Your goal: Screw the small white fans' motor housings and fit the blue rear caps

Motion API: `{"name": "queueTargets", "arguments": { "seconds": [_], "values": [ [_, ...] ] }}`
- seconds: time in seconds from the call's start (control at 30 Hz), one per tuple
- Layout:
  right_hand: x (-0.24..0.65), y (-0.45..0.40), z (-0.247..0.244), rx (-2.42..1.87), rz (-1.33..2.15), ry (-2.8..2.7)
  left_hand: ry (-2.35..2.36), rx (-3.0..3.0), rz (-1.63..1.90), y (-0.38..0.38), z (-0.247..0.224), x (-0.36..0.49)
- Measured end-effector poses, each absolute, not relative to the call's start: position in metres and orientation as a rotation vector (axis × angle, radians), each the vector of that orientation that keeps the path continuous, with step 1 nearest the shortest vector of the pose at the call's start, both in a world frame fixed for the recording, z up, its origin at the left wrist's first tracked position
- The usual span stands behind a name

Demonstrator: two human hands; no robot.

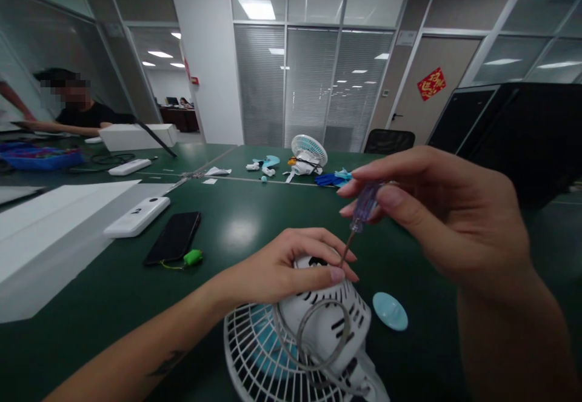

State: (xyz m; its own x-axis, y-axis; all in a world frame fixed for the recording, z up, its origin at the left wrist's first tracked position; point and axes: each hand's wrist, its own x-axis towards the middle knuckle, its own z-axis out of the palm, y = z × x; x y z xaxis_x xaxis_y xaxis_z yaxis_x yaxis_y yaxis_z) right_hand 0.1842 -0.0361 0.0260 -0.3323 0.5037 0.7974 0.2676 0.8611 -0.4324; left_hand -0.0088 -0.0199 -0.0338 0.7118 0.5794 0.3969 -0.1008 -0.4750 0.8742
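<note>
A white electric fan [334, 329] with light blue blades lies tilted on the green table, its slotted motor housing facing up and a grey cable looped over it. My left hand [291, 262] grips the top of the housing, thumb on the near side and fingers over the far side. In my right hand [436, 214] is a screwdriver [364, 207] with a clear purple handle, pinched between thumb and fingers. Its thin shaft slants down to the housing beside my left fingertips; whether the tip sits in a screw is hidden. A light blue oval cap [390, 311] lies right of the fan.
Left on the table [218, 220] are a black phone [173, 238] with a green tag, a white power bank [137, 216] and a white box [59, 232]. Farther back stand another small fan [309, 153] and loose blue parts. A person [82, 102] sits at far left.
</note>
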Motion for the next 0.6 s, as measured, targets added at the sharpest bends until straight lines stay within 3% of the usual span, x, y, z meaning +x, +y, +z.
{"name": "queueTargets", "arguments": {
  "seconds": [0.27, 0.6],
  "values": [
    [0.183, -0.0278, 0.0245, -0.618, 0.189, -1.833, 0.381, 1.949, 0.809, -0.0184, -0.0293, -0.0115],
    [0.1862, -0.0348, 0.0272, -0.549, 0.343, -1.882, 0.364, 1.871, 0.772, -0.0176, -0.0304, -0.014]
  ]
}}
